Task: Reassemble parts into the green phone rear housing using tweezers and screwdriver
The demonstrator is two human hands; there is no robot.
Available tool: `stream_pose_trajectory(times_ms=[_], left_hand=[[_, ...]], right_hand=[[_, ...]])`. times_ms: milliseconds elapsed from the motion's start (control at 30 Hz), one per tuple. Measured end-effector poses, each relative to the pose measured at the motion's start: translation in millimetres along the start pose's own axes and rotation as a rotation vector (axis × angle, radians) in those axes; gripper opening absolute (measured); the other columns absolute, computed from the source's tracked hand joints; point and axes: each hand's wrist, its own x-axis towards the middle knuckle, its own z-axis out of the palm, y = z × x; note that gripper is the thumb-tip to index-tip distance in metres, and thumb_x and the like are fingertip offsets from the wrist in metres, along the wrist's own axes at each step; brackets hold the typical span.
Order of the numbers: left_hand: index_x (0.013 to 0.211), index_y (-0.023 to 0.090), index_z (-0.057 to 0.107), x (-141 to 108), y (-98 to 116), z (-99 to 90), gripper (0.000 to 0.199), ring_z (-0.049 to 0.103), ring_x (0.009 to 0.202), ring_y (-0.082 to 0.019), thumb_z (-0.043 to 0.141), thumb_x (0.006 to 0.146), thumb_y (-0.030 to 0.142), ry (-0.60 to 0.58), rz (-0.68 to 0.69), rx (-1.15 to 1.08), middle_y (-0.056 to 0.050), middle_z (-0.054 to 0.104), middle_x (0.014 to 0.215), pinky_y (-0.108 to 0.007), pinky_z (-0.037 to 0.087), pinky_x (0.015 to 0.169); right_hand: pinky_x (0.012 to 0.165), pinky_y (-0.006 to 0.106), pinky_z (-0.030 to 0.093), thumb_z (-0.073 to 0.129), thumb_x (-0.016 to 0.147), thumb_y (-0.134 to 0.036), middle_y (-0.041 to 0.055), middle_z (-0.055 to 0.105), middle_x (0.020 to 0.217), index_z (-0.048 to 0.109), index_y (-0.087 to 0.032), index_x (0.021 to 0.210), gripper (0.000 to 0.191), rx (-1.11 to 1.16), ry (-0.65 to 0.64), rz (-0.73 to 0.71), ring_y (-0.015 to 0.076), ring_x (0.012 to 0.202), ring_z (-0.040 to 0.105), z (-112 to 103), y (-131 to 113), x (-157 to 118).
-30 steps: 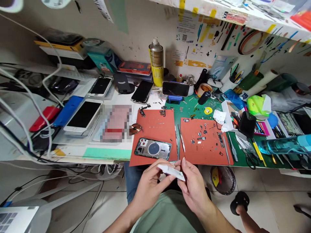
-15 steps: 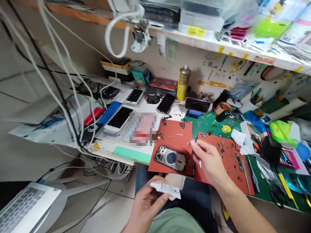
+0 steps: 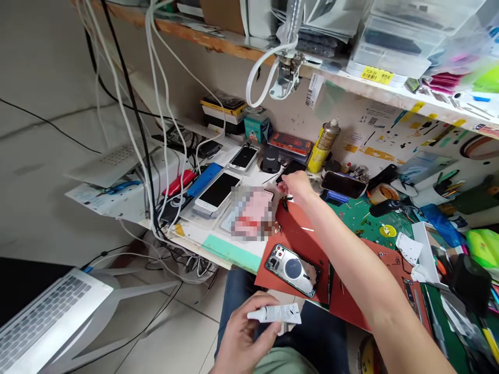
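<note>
A small white squeeze tube (image 3: 277, 313) with a pointed nozzle lies in my left hand (image 3: 245, 332), gripped between thumb and fingers above my lap. My right arm stretches across the bench, and my right hand (image 3: 298, 187) is over the near end of a black phone (image 3: 293, 168). Its fingers are curled downward. What they hold, if anything, is too small to make out, and whether they touch the phone I cannot tell. An opened phone housing (image 3: 293, 270) with a round dark coil rests on the red-brown mat (image 3: 260, 279), nearer to my left hand.
Left of the mat are a white phone (image 3: 218, 193) and a partly blurred pink item (image 3: 253, 213). A yellow spray can (image 3: 323, 146) stands by the wall. Small parts lie on the green mat (image 3: 360, 221). White cables (image 3: 158, 104) hang left; a shelf (image 3: 390, 93) juts overhead.
My right hand has moved from above the red-brown mats forward and left to the black phone. My left hand still holds the tube, now turned more level. The camera view has swung left.
</note>
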Motion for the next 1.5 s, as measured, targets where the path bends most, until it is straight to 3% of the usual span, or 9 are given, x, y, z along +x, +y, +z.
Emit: stream_pose_trajectory(times_ms=[133, 267, 400, 500, 567, 867, 1100, 1300, 1500], left_hand=[[0.106, 0.021, 0.083, 10, 1, 0.2, 0.031, 0.071, 0.069, -0.017, 0.086, 0.093, 0.049, 0.012, -0.004, -0.029, -0.008, 0.079, 0.096, -0.026, 0.060, 0.067], [0.105, 0.021, 0.086, 19, 1, 15.8, 0.032, 0.075, 0.073, -0.019, 0.089, 0.092, 0.049, -0.002, 0.008, -0.030, -0.008, 0.080, 0.092, -0.025, 0.061, 0.066], [0.119, 0.021, 0.084, 19, -4, 32.1, 0.029, 0.081, 0.091, -0.024, 0.083, 0.099, 0.043, -0.196, 0.067, 0.087, -0.012, 0.083, 0.107, -0.030, 0.066, 0.080], [0.138, 0.023, 0.074, 17, -9, 35.6, 0.029, 0.081, 0.092, -0.020, 0.068, 0.110, 0.030, -0.282, 0.311, 0.362, -0.011, 0.083, 0.113, -0.027, 0.065, 0.081], [0.135, 0.024, 0.072, 17, -8, 35.0, 0.025, 0.079, 0.092, -0.018, 0.059, 0.114, 0.023, -0.345, 0.477, 0.510, -0.008, 0.082, 0.108, -0.025, 0.062, 0.082], [0.121, 0.017, 0.066, 11, 15, 36.5, 0.023, 0.070, 0.080, -0.022, 0.044, 0.115, 0.016, -0.548, 0.845, 1.040, -0.006, 0.075, 0.094, -0.035, 0.054, 0.077], [0.088, 0.024, 0.053, 7, 12, 47.9, 0.034, 0.057, 0.056, -0.015, 0.037, 0.115, 0.011, -0.468, 0.682, 0.882, 0.003, 0.059, 0.069, -0.029, 0.040, 0.057], [0.099, 0.025, 0.054, 13, 11, 53.8, 0.032, 0.063, 0.059, -0.013, 0.031, 0.121, 0.026, -0.517, 0.551, 0.832, 0.003, 0.068, 0.078, -0.024, 0.047, 0.061], [0.096, 0.026, 0.053, 21, 13, 59.7, 0.031, 0.064, 0.058, -0.014, 0.033, 0.119, 0.023, -0.552, 0.493, 0.849, 0.005, 0.067, 0.075, -0.026, 0.044, 0.059]], right_hand=[[0.071, 0.032, 0.058, 0.077, 0.103, -0.052, 0.0056, 0.073, 0.081, 0.080, -0.014, 0.094, 0.040, -0.101, -0.056, 0.057, 0.0175, 0.071, 0.068, -54, 15, -105], [0.066, 0.030, 0.056, 0.088, 0.090, -0.064, 0.0063, 0.079, 0.089, 0.085, -0.022, 0.116, 0.049, 0.088, -0.119, 0.209, 0.0189, 0.074, 0.070, -91, 65, -227], [0.050, 0.026, 0.046, 0.097, 0.078, -0.061, 0.0000, 0.065, 0.062, 0.083, -0.019, 0.093, 0.047, 0.437, 0.039, 0.359, 0.0142, 0.052, 0.058, -101, 102, -289], [0.049, 0.023, 0.041, 0.101, 0.076, -0.053, -0.0013, 0.065, 0.063, 0.081, -0.018, 0.090, 0.043, 0.438, 0.250, 0.324, 0.0100, 0.049, 0.053, -111, 106, -303], [0.050, 0.024, 0.041, 0.101, 0.077, -0.051, -0.0009, 0.066, 0.065, 0.081, -0.018, 0.091, 0.042, 0.428, 0.307, 0.317, 0.0099, 0.050, 0.053, -119, 104, -307], [0.057, 0.022, 0.051, 0.102, 0.078, -0.044, 0.0002, 0.069, 0.075, 0.079, -0.018, 0.090, 0.037, 0.649, 0.248, 0.389, 0.0111, 0.062, 0.062, -106, 100, -325], [0.064, 0.026, 0.056, 0.102, 0.078, -0.045, 0.0051, 0.077, 0.081, 0.080, -0.019, 0.094, 0.037, 0.649, 0.308, 0.332, 0.0155, 0.068, 0.069, -102, 113, -338], [0.066, 0.030, 0.058, 0.098, 0.083, -0.047, 0.0061, 0.078, 0.084, 0.081, -0.020, 0.098, 0.036, 0.617, 0.376, 0.229, 0.0164, 0.069, 0.067, -105, 121, -341], [0.068, 0.032, 0.062, 0.095, 0.086, -0.043, 0.0077, 0.081, 0.094, 0.081, -0.021, 0.102, 0.030, 0.555, 0.427, 0.145, 0.0179, 0.072, 0.072, -113, 125, -341]])
